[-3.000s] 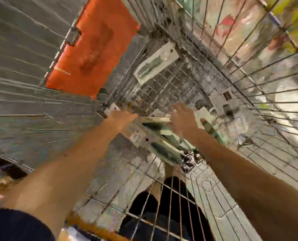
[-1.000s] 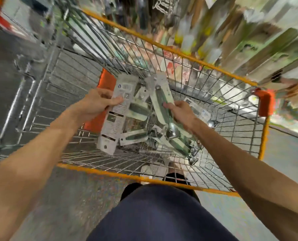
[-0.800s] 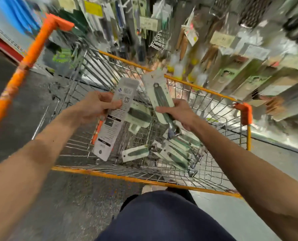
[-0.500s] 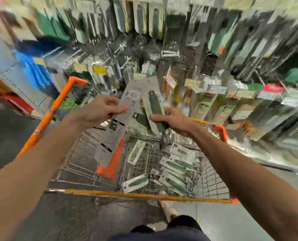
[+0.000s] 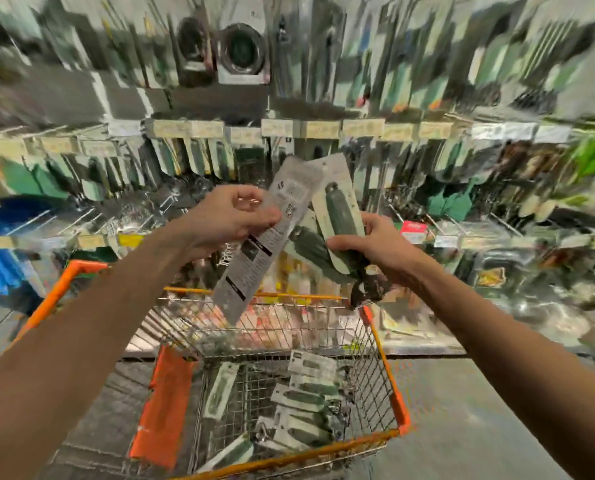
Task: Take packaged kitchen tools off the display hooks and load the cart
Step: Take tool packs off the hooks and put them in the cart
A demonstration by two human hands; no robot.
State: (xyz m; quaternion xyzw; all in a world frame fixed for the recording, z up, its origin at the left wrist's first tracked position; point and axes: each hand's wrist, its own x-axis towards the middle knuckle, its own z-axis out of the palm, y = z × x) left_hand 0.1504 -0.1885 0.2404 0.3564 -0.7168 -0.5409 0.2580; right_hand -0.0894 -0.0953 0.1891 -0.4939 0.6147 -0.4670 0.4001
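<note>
Both hands are now raised from the cart (image 5: 388,375) toward the blurred display hooks (image 5: 77,216). Left hand (image 5: 232,218) fingers pinch a grey carded pack (image 5: 254,247) — right hand (image 5: 379,245) fingers curl round green-handled tool packs (image 5: 341,216). Neither is loaded yet, probably being checked; other packs (image 5: 303,407) lie in the basket.
</note>
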